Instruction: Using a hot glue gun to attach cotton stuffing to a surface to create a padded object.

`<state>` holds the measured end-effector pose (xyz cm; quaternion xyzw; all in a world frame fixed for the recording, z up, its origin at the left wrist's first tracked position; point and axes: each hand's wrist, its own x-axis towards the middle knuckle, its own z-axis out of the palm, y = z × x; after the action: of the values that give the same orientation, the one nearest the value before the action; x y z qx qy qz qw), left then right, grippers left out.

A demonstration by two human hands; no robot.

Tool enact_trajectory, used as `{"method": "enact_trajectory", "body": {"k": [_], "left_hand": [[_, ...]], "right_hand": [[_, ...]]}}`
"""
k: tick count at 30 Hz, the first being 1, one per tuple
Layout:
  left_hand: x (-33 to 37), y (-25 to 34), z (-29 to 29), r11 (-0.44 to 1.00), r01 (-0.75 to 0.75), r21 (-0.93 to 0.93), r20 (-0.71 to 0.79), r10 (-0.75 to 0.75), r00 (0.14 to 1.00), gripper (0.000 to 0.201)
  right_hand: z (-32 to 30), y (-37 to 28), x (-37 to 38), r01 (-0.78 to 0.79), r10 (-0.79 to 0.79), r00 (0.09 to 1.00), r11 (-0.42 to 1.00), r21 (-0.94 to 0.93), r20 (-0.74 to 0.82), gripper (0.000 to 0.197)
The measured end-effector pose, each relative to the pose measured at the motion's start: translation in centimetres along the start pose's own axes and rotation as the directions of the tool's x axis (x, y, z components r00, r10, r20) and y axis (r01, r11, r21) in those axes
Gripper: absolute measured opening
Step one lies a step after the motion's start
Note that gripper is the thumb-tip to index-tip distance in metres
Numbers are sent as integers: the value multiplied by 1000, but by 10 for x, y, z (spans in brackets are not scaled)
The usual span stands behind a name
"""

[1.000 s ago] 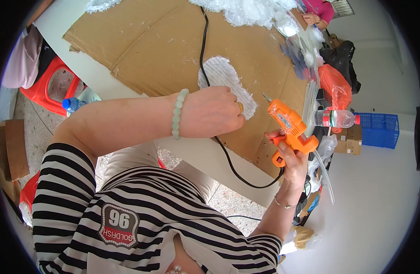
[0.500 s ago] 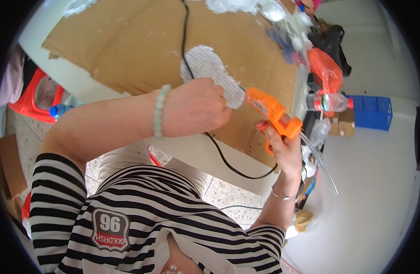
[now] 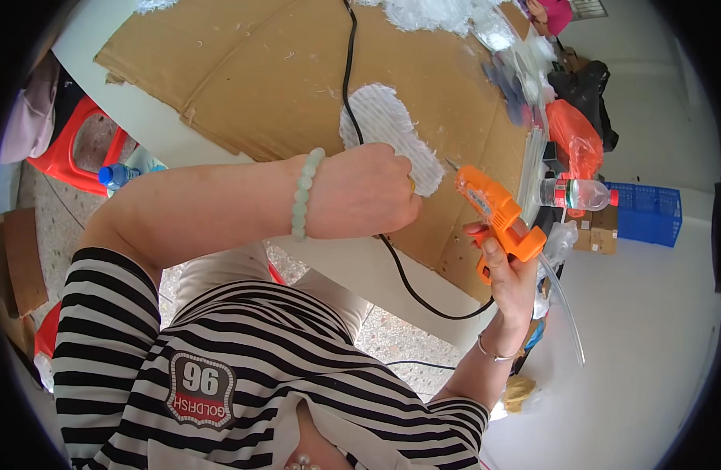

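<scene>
1. The right hand (image 3: 511, 276) grips an orange hot-glue gun (image 3: 490, 197), fingers wrapped around its handle; a clear glue stick (image 3: 565, 313) trails from the rear.
2. The gun's nozzle points toward a white ribbed, sole-shaped pad (image 3: 396, 119) lying on flattened cardboard (image 3: 266, 86).
3. The left hand (image 3: 364, 192) partly covers the pad's near end, fingers curled under; I cannot tell whether they pinch anything.
4. 1 black cable (image 3: 349, 66) crosses the pad.

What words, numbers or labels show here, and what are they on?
Shirt badge: a pale number above lettering on red; readable, but I won't copy it.
Red bottle label: too small to read.
Orange glue gun: any marking on its side is too blurred to read.
</scene>
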<state>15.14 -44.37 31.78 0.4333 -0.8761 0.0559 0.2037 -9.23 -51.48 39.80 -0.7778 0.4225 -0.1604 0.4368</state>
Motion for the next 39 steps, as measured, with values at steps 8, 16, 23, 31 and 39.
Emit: {"method": "enact_trajectory", "body": {"k": [8,16,23,31,39], "left_hand": [[-2,0,5,1000,-25,11,-41,25,999,18],[-1,0,5,1000,-26,4,-39,27,999,18],[-1,-1,1,1000,-27,4,-39,27,999,18],[-2,1,-1,1000,-12,-1,6,12,1000,21],[-1,0,0,1000,-7,-31,-4,6,1000,22]], "right_hand": [[7,-3,3,6,-6,1000,999,-34,-21,29],[5,4,5,4,-5,1000,996,-84,-8,32],[3,7,5,63,-63,998,993,-100,4,39],[6,7,4,41,-39,999,992,-118,17,36],[4,14,5,88,-88,996,990,-114,5,35]]}}
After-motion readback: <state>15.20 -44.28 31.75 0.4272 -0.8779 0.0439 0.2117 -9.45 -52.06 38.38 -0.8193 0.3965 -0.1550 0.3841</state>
